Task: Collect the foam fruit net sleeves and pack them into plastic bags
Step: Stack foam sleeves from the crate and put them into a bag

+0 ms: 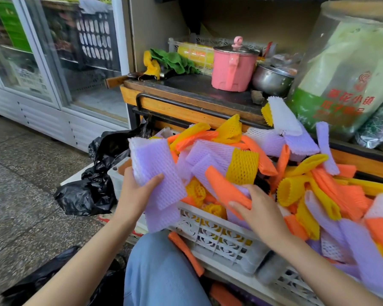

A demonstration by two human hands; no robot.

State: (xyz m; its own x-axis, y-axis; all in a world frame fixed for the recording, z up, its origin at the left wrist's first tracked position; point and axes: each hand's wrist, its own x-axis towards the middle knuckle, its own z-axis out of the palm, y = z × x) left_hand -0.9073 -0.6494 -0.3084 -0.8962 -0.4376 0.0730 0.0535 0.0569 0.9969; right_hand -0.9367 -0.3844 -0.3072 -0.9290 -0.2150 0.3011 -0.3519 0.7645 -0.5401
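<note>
A knee (pixel 161 272) in blue denim fills the bottom of the view, with both bare forearms reaching out past it; the left hand (pixel 139 188) grips a stack of purple sleeves (pixel 155 171), thumb curled across the front face and fingers behind, and the stack is lifted just above the left corner of the white crate (pixel 219 237); the right hand (pixel 260 209) lies on the heap inside the crate and pinches the lower end of an orange sleeve (pixel 224 187) between thumb and fingers, the sleeve slanting up and left from the hand; the two hands are apart, and the orange sleeve lies between them; the pile of sleeves (pixel 307 180), orange, yellow, purple and white, overflows the crate to the right; a black plastic bag (pixel 91 186) lies crumpled on the floor just left of the crate; behind, a pink pot (pixel 233 69) and a steel bowl (pixel 271 80) stand on a wooden counter (pixel 186 102); a glass-door fridge (pixel 53 51) stands to the left.
</note>
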